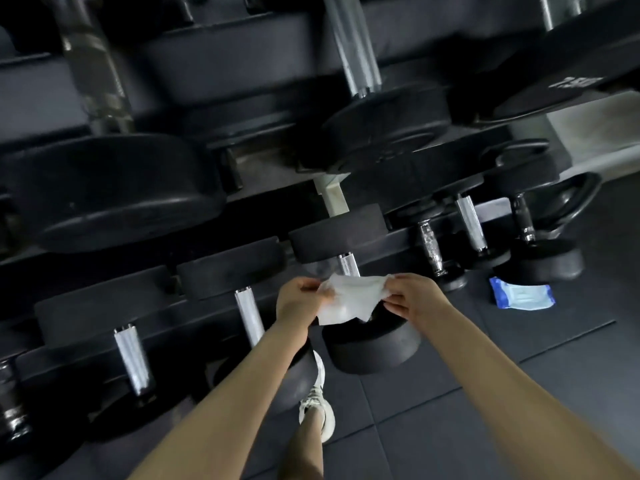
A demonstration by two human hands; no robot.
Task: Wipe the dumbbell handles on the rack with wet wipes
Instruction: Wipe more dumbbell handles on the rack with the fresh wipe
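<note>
- White wet wipe (349, 296) is thin, soft, floppy and very light. It hangs just above a dumbbell handle (347, 265) on the low rack (401, 239).
- Left hand (299, 299) pinches one top edge; right hand (412, 297) pinches the other.
- Best hold, I think: wrap it round the hard, shiny bar.

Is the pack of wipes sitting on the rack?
No, the blue wipes pack lies on the dark floor mat, beside a dumbbell.
</note>
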